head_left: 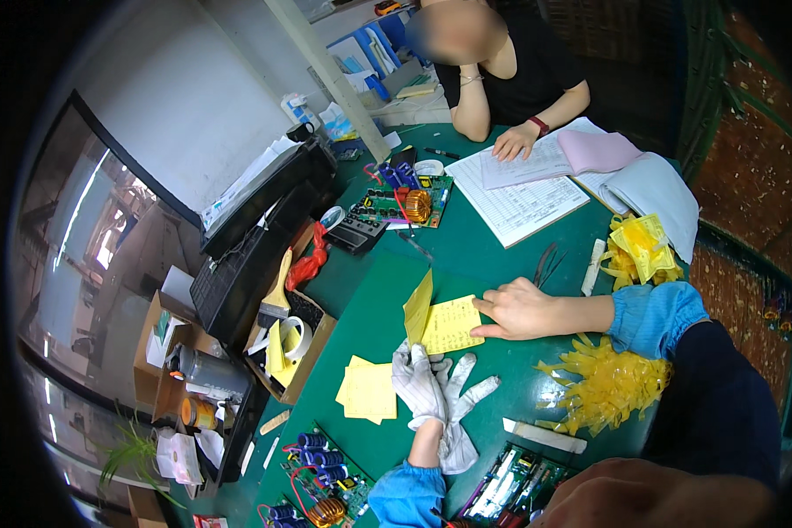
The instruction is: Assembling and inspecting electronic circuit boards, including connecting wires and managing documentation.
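Head view: I see the yellow notepad propped open on the green table.
Right hand, thumb and forefinger apart, seemingly steadies its right edge; gloved left hand meets its near edge, pinch unclear.

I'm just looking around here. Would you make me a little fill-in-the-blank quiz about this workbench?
1. The left hand is gloved, while the right hand is ____.
2. The written sheet at the bare fingertips is coloured ____.
3. The paintbrush stands in a box made of ____.
4. The tabletop is coloured ____.

Missing words: bare; yellow; cardboard; green.
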Demonstrator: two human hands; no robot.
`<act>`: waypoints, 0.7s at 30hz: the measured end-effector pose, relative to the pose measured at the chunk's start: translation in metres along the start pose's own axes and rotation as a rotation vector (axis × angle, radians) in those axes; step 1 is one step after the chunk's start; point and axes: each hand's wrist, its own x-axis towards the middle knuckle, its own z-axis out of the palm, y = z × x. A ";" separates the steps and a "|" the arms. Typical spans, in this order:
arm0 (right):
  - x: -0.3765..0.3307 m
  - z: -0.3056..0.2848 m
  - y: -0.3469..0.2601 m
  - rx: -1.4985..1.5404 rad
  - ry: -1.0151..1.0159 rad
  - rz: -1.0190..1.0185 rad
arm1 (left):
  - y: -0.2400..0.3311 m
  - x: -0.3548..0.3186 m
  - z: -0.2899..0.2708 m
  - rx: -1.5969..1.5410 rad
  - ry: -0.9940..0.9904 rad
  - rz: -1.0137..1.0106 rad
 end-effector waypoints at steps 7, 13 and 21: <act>-0.004 -0.004 -0.019 0.020 0.038 -0.134 | -0.006 0.001 -0.003 0.058 0.014 0.057; 0.003 0.001 -0.014 0.029 0.192 -0.238 | -0.001 -0.013 -0.005 0.241 -0.106 0.468; 0.004 -0.011 -0.008 0.216 0.306 -0.357 | 0.034 -0.017 0.001 -0.672 -0.231 -0.136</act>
